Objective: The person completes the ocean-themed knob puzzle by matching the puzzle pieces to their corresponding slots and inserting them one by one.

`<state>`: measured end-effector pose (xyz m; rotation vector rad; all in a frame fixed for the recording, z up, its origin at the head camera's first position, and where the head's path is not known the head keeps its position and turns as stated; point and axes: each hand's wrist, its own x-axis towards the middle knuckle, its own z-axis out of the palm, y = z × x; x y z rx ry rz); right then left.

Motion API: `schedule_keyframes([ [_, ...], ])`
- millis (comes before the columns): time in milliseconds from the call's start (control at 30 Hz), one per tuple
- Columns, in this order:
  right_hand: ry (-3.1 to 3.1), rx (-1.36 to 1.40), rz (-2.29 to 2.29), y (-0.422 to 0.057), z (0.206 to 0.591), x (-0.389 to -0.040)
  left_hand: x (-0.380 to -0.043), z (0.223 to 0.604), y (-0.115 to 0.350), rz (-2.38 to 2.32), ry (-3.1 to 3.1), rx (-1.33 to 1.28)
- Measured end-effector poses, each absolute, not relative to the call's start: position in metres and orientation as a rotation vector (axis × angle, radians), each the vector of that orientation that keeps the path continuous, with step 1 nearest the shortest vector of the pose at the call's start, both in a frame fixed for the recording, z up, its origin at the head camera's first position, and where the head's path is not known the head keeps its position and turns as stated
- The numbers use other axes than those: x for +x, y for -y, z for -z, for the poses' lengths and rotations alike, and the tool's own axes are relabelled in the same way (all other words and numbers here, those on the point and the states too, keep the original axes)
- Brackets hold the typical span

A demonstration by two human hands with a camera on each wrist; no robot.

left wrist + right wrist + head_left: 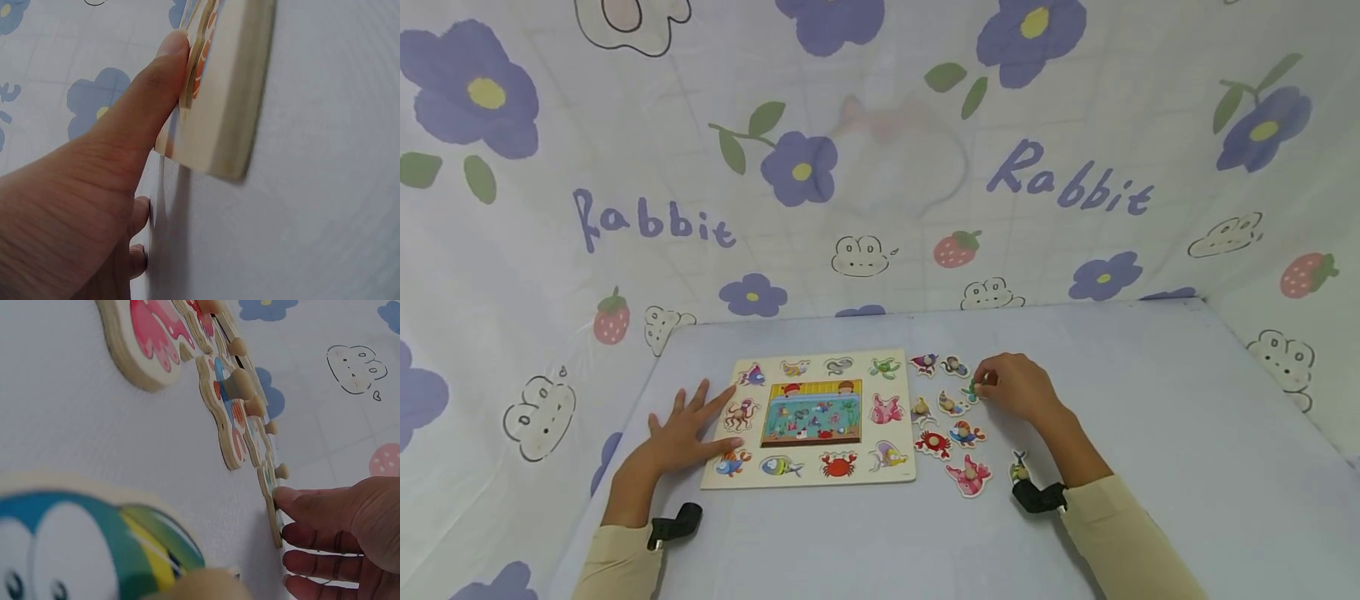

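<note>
While stretching flat as a white table (850, 542), supporting a wooden puzzle board (880, 477), showing creature-shaped recesses around a printed aquarium (812, 414) and holding no visible knobbed piece in them. Spreading a left hand (681, 437) wide across the board's left edge, apparently steadying it. Leaning in a right hand (1017, 385) beside loose knobbed pieces (967, 434), among them a pink fish (968, 477) and a red crab (933, 444), seemingly lying singly for easy picking, and pinching a small green piece (973, 390) between thumb and finger, to the board's right.
</note>
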<state>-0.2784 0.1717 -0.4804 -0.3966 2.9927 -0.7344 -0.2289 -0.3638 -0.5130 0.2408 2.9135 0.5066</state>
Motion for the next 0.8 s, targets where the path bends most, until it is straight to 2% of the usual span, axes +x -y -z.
schedule_keyframes([
  [800, -3.041, -0.456, 0.689, -0.171, 0.4738, -0.2754, -0.2266, 0.5117, 0.3629, -0.514, -2.915, 0.246],
])
